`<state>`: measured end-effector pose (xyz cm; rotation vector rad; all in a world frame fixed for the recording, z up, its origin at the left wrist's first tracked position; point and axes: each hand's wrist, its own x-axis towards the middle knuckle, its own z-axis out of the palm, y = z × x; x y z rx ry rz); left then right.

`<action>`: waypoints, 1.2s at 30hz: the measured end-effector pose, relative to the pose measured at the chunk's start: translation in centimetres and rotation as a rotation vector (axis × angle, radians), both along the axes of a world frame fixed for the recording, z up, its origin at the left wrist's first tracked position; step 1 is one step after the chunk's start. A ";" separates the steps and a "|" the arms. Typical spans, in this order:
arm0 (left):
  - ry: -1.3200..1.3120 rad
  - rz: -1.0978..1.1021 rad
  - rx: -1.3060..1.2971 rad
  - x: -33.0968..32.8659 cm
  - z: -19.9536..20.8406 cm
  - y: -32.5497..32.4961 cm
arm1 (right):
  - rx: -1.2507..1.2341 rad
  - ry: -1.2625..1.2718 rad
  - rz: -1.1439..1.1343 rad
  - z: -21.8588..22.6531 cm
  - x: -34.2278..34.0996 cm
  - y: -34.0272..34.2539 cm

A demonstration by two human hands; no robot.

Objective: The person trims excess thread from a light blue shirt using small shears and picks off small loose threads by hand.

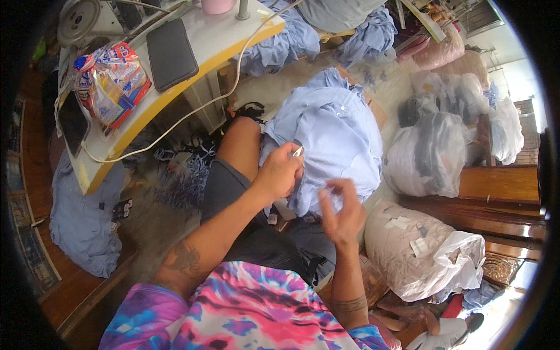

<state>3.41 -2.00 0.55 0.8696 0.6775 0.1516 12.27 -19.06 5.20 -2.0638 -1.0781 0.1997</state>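
A heap of light blue cloth, a shirt with small white buttons [332, 131], lies in front of my knees. My left hand [281, 175] is closed at its near left side. A small pointed metal tool that looks like thread snips [298, 151] sticks out between its thumb and fingers. To the right, my right hand [344, 213] hovers over the near edge of the shirt. Its thumb and fingers are apart, slightly blurred, and nothing shows between them. Whether it touches the cloth I cannot tell.
At the left, a yellow-edged table [192, 87] holds a dark phone [172, 53], a colourful plastic package [114, 84] and a white cable [201, 108]. Large plastic-wrapped bundles [429, 154] stand at the right. More blue garments [87, 216] hang below the table, with thread scraps [181, 175] nearby.
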 end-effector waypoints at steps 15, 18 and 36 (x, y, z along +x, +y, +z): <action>-0.252 0.042 0.435 5.2 1.6 -2.6 | 0.227 0.165 -0.146 1.7 23.0 10.1; -0.277 -0.056 0.641 5.7 3.8 -2.3 | 0.433 0.188 -0.534 3.0 19.0 4.5; -0.170 -0.313 0.388 -0.2 -2.1 -7.6 | 0.315 1.091 -0.496 -6.9 -1.6 -3.3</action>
